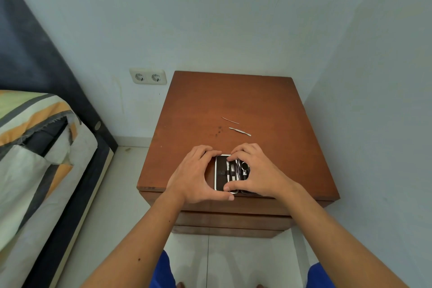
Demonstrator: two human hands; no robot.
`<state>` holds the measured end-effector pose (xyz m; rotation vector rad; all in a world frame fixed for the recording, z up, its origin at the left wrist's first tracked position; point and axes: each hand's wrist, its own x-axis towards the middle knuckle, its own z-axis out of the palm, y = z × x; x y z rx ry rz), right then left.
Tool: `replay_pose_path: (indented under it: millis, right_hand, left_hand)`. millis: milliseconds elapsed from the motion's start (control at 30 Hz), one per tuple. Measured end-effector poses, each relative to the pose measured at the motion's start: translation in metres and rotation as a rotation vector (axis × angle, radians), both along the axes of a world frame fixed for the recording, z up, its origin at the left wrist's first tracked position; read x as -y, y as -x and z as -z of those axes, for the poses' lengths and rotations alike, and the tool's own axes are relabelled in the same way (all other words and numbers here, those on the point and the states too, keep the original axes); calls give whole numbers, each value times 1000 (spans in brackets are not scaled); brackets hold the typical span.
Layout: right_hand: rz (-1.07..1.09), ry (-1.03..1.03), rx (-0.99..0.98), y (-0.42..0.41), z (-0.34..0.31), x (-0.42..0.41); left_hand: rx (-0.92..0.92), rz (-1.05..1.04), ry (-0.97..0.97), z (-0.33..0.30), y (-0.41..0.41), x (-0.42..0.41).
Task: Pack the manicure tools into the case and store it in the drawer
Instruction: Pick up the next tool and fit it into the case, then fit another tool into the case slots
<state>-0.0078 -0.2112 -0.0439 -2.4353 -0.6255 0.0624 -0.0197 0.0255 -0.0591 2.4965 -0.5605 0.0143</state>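
An open manicure case [221, 172] with a silver rim and black lining lies near the front edge of the brown nightstand [268, 110]. Several metal tools sit in its right half. My left hand [194, 175] cups the case's left side, thumb along its front edge. My right hand [254, 170] rests on the case's right half, fingertips on the tools and thumb at the front rim. Two loose metal tools lie farther back on the top: a thin pin-like tool [230, 120] and a flat pusher-like tool [240, 131].
The nightstand has closed drawer fronts [233, 220] below its top. A bed with a striped cover [35, 147] stands to the left. A double wall socket [148, 76] is behind, and a wall is close on the right.
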Motion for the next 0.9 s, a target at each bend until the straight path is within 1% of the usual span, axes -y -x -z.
replay_pose_path:
  millis: [267, 433, 500, 600, 667, 733, 800, 900]
  right_hand:
    - [14, -25, 37, 0, 4, 0]
    - [27, -15, -56, -10, -10, 3]
    - [94, -66, -35, -22, -17, 5]
    - [272, -103, 36, -51, -20, 8]
    - [371, -69, 55, -71, -17, 8]
    - [409, -5, 33, -87, -11, 8]
    - [408, 55, 9, -94, -7, 7]
    - [370, 110, 39, -94, -3, 6]
  left_hand:
    - [2, -6, 1, 0, 0, 0]
    - [4, 6, -6, 0, -1, 0]
    - [1, 5, -11, 0, -1, 0]
    - [-2, -1, -4, 1, -2, 0]
    - [-8, -1, -4, 1, -2, -1]
    - [-17, -1, -7, 1, -2, -1]
    - [-17, 1, -4, 0, -1, -1]
    - [-13, 3, -3, 0, -1, -1]
